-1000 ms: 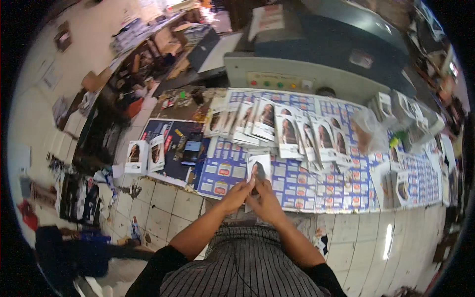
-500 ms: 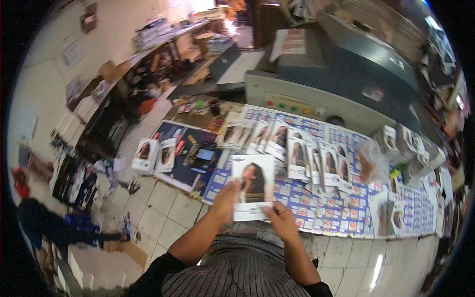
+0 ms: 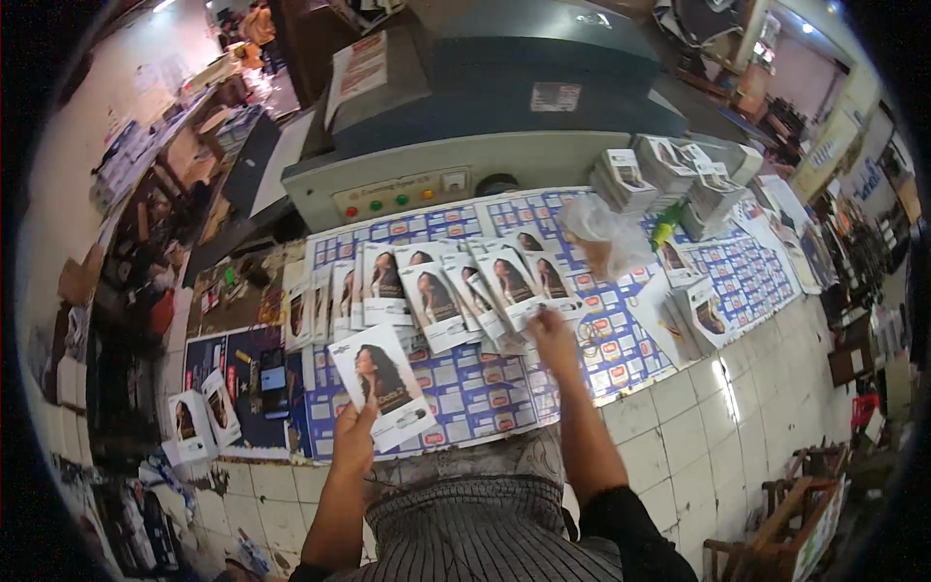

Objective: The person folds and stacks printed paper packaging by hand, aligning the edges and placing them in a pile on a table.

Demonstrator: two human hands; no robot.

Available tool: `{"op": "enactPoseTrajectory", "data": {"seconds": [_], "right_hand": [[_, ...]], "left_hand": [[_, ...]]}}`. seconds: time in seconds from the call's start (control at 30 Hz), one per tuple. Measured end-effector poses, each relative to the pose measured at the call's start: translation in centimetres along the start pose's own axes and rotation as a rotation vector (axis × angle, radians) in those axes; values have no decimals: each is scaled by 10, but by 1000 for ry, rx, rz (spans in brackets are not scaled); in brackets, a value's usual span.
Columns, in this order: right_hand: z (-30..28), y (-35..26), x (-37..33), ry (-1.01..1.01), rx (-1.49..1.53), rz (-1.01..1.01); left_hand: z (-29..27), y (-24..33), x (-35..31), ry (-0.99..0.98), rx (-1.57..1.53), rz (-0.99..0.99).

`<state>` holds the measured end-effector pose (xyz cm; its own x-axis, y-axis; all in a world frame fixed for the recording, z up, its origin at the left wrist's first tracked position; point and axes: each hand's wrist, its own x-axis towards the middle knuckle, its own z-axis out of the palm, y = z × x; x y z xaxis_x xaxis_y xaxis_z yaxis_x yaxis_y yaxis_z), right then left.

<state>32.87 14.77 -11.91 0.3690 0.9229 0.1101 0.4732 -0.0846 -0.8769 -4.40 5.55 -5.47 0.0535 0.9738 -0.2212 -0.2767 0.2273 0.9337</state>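
A white booklet (image 3: 384, 388), its cover printed with a picture of a person with long dark hair, is tilted in my left hand (image 3: 355, 436). My left fingers pinch its lower left edge above the front of the table. My right hand (image 3: 557, 341) is at the near edge of the spread booklets (image 3: 511, 281), by the bottom of one at the right of the group. Its fingers are bent together, and whatever lies between them is hidden. More booklets of the same kind overlap in a loose row (image 3: 388, 283) toward the left.
Blue printed sheets (image 3: 465, 403) cover the table. Stacks of booklets (image 3: 621, 179) and a clear plastic bag (image 3: 606, 238) stand at the back right. Behind is a large grey machine (image 3: 465, 160) with coloured buttons. Two booklets (image 3: 206, 417) and a phone (image 3: 275, 390) lie at the left.
My view has swung right. The booklet was between both hands; now only my left holds it. My right hand has let go and moved across to the spread booklets.
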Motion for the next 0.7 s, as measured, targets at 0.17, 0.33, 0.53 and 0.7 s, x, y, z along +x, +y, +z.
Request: {"op": "enactPoseTrajectory", "data": {"seconds": [0.17,0.33,0.53,0.7], "right_hand": [[-55,61,114,-46,-182,169],[-23,56,153,-383,-561,242],[-13,44,163,-307,-685,302],[5,39,164,-401,-679,420]], "left_hand": [[-6,-10,16,71,9,-25],[-41,-11,10,217,137,-186],[-36,1,-1,218,44,-45],[-46,-7,4,178,-3,-38]]}}
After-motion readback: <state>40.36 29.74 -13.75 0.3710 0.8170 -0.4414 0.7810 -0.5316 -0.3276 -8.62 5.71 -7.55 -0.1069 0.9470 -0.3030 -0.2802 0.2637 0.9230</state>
